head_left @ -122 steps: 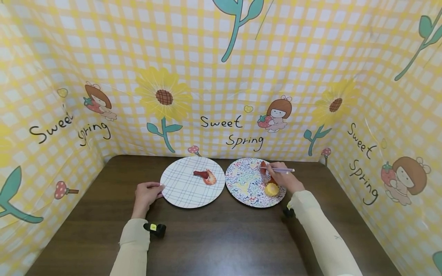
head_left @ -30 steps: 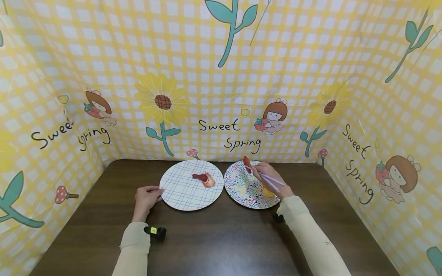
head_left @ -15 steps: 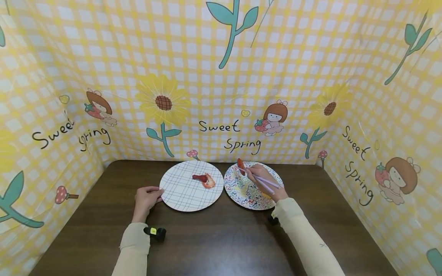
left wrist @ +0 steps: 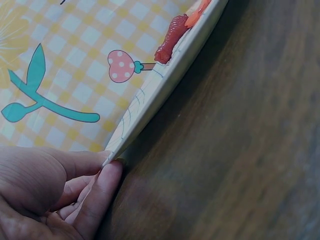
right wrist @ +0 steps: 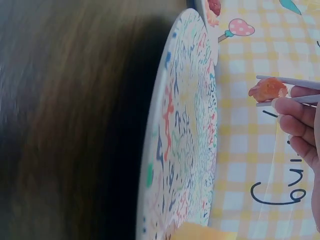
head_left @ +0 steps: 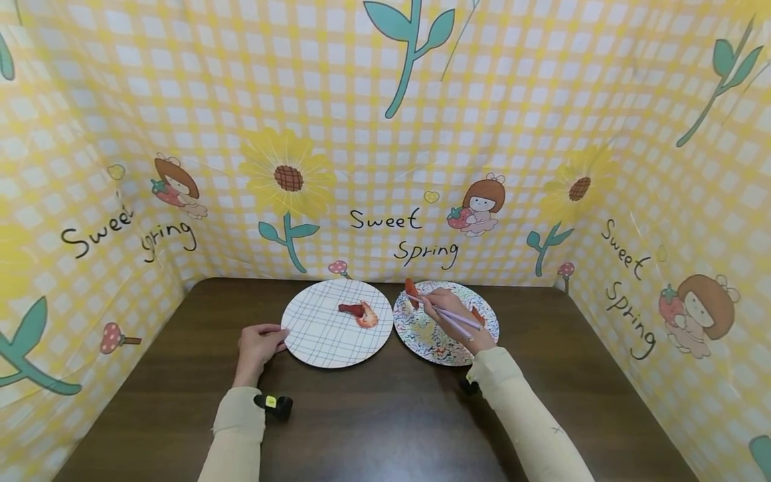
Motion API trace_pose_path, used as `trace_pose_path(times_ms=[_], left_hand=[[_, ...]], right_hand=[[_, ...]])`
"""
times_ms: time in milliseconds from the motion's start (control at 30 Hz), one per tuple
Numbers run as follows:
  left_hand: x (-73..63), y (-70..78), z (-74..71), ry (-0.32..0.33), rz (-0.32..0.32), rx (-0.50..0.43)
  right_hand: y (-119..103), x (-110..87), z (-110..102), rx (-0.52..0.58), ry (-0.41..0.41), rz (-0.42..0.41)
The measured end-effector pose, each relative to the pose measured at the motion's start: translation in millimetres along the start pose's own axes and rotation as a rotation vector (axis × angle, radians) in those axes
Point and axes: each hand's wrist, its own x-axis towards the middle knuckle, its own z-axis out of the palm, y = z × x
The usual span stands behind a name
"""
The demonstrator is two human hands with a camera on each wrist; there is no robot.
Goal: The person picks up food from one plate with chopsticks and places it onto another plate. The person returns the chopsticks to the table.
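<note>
My left hand (head_left: pixel 260 345) pinches the near-left rim of a white plate with blue grid lines (head_left: pixel 319 335), thumb above and finger below in the left wrist view. A shrimp (head_left: pixel 367 317) and a dark red, stick-like food piece (head_left: pixel 349 309) lie together on that plate. My right hand (head_left: pixel 450 313) holds a pair of pale purple chopsticks (right wrist: pixel 295 81). Between their tips is a reddish-orange food piece (right wrist: pixel 268 90), raised above the colourfully speckled plate (head_left: pixel 421 338) near its far-left side.
Both plates stand side by side at the back of the dark wooden table (head_left: pixel 373 415). On the speckled plate a reddish piece (head_left: pixel 478 314) shows behind my right hand, and a yellow item (right wrist: pixel 200 234) edges into the right wrist view. A yellow checked cloth (head_left: pixel 385 161) walls the table.
The chopsticks have picked up the reddish-orange piece from the speckled plate, and my right hand has carried it leftward toward the gridded plate. My left hand has stayed at the rim.
</note>
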Motion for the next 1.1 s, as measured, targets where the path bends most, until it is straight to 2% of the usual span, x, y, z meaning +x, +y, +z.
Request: trace_pose_path(times_ms=[233, 567, 933, 1100], left_hand=[[0.1, 2.0, 0.5, -0.004, 0.000, 0.002], [-1.5, 2.0, 0.6, -0.010, -0.015, -0.003], [-3.4, 2.1, -0.9, -0.002, -0.014, 0.014], [-2.9, 1.7, -1.8, -0.007, -0.011, 0.015]], right_hand=[[-6, 4.7, 5, 0.021, -0.004, 0.012], [-14, 12.5, 17, 0.044, 0.053, -0.072], [-26, 23.2, 26, 0.082, 0.030, -0.109], [-31, 28.3, 34, 0.065, 0.023, -0.140]])
